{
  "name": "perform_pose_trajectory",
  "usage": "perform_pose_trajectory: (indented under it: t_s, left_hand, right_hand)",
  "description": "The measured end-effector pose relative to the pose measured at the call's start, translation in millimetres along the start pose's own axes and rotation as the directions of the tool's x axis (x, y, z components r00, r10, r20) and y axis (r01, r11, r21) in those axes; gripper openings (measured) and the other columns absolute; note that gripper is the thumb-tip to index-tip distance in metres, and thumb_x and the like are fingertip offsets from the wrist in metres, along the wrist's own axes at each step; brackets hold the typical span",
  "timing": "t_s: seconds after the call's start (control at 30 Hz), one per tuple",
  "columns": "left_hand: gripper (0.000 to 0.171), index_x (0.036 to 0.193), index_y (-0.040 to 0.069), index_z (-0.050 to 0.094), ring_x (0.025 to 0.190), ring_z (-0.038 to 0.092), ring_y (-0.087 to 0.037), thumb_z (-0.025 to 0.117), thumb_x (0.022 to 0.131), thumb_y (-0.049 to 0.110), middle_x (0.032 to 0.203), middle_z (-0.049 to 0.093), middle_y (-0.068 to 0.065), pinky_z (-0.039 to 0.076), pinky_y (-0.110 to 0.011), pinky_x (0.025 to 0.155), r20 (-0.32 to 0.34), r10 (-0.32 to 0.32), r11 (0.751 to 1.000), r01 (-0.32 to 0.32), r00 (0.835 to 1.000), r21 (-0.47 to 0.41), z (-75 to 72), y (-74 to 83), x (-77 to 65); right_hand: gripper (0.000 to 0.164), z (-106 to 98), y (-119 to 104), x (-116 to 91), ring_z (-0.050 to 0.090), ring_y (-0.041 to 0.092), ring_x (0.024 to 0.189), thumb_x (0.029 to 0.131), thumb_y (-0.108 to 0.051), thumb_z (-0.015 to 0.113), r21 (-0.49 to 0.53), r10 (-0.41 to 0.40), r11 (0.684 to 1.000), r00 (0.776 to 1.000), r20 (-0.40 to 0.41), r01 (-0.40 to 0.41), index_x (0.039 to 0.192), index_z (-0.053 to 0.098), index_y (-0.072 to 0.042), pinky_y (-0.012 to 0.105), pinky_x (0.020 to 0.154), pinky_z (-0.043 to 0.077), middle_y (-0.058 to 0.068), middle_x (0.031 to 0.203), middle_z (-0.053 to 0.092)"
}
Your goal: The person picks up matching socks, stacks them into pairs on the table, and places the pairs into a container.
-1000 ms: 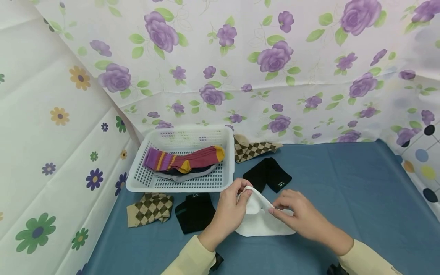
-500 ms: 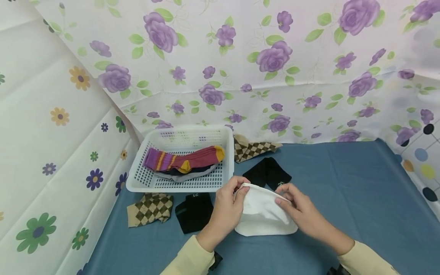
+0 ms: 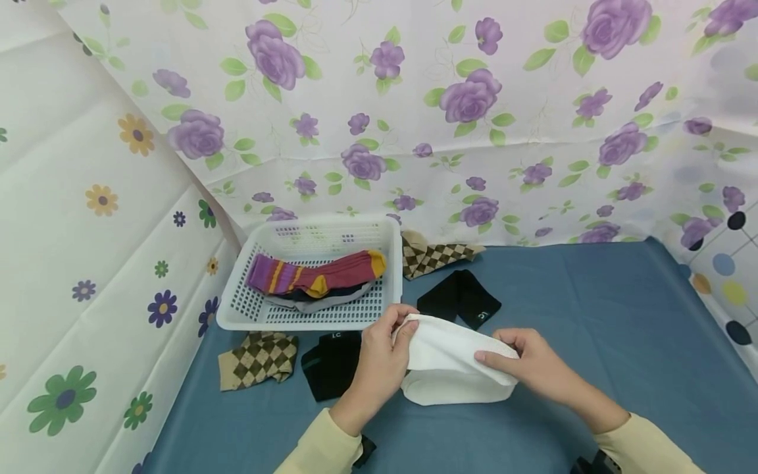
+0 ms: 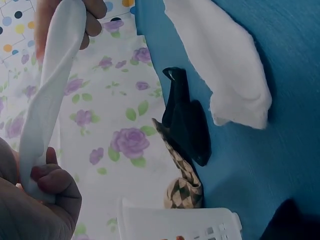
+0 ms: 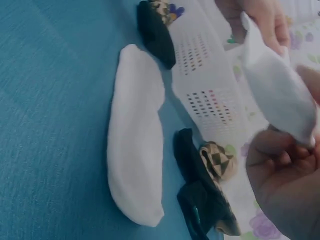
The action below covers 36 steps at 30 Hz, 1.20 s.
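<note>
Both hands hold up a white sock, stretched between them. My left hand pinches its left end between thumb and fingers, and my right hand pinches the right end. A second white sock lies flat on the table just below, partly covered by the held one in the head view. In the left wrist view the raised sock hangs as a narrow, slightly twisted band, apart from the lying sock. The right wrist view shows the lying sock whole.
A white basket at the back left holds a purple-and-red sock over grey and dark ones. Black socks and a checked sock lie before it. Another checked sock and black socks lie to its right.
The right hand has moved to the right along the white sock's edge and the left hand slightly left. The held sock has gone from bunched to spread out.
</note>
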<state>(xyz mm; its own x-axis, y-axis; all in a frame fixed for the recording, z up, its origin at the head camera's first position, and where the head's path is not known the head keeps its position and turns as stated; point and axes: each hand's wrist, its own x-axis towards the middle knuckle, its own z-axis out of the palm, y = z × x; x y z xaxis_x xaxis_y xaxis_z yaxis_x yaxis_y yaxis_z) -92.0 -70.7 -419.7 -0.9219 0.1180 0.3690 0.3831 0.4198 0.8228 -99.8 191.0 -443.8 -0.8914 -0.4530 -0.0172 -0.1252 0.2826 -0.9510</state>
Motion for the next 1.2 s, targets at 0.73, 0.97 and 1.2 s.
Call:
perform_pose_trajectory:
  t_s: [0.73, 0.97, 1.2]
  left_hand:
    - [0.024, 0.113, 0.021, 0.05, 0.072, 0.052, -0.009, 0.061, 0.091, 0.024, 0.091, 0.057, 0.008, 0.045, -0.025, 0.059, 0.022, -0.044, 0.998, 0.045, 0.999, -0.036, -6.8, -17.9, -16.0]
    - [0.021, 0.1, 0.019, 0.045, 0.072, 0.049, -0.009, 0.063, 0.089, 0.02, 0.086, 0.052, 0.006, 0.044, -0.026, 0.06, 0.116, -0.022, 0.997, 0.03, 0.993, -0.066, -10.0, -25.5, -20.7]
    - [0.016, 0.09, 0.024, 0.068, 0.077, 0.054, -0.008, 0.061, 0.09, 0.01, 0.094, 0.058, 0.013, 0.048, -0.026, 0.065, 0.2, 0.005, 0.998, 0.006, 0.98, -0.056, -9.9, -29.1, -21.8]
  right_hand:
    - [0.037, -14.1, -0.3, -5.7, 0.061, 0.032, 0.089, 0.085, -0.02, 0.068, 0.294, 0.132, 0.952, 0.98, -0.146, -0.084, 0.11, 0.054, 0.002, 0.048, 0.072, 0.049, 0.018, 0.098, 0.063]
    - [0.035, -18.8, 3.2, -12.5, 0.061, 0.029, 0.088, 0.087, -0.024, 0.066, 0.217, 0.144, 0.97, 0.974, -0.172, -0.105, 0.111, 0.055, 0.0, 0.044, 0.072, 0.05, 0.015, 0.1, 0.063]
    - [0.04, -19.2, 11.2, -15.5, 0.063, 0.026, 0.086, 0.084, -0.031, 0.069, 0.157, 0.169, 0.979, 0.947, -0.275, -0.129, 0.109, 0.058, -0.002, 0.041, 0.075, 0.05, 0.013, 0.097, 0.064]
